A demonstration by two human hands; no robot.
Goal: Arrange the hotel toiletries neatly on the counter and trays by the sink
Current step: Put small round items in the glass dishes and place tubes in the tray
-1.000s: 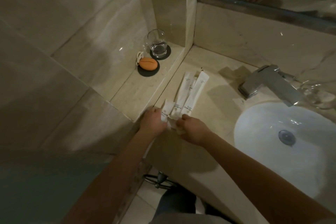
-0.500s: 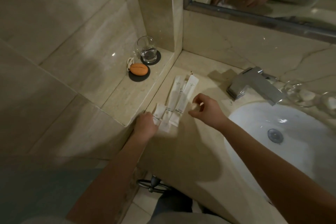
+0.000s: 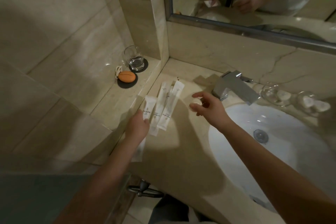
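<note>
R hand [image 3: 209, 110] swung away twd tap [image 3: 234, 87], fingers spread over small round item [image 3: 196, 102]; L hand [image 3: 137, 127] pinched short sachet [image 3: 150, 107]. Two long sachets [image 3: 171, 103] aligned; rest prob pending

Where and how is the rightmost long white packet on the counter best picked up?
Probably its near end, approached from its right. The rightmost packet lies flat, pointing away from the person, its left edge against the neighbouring packet; bare counter borders its right edge and near end, leaving room for a pinch.
</note>
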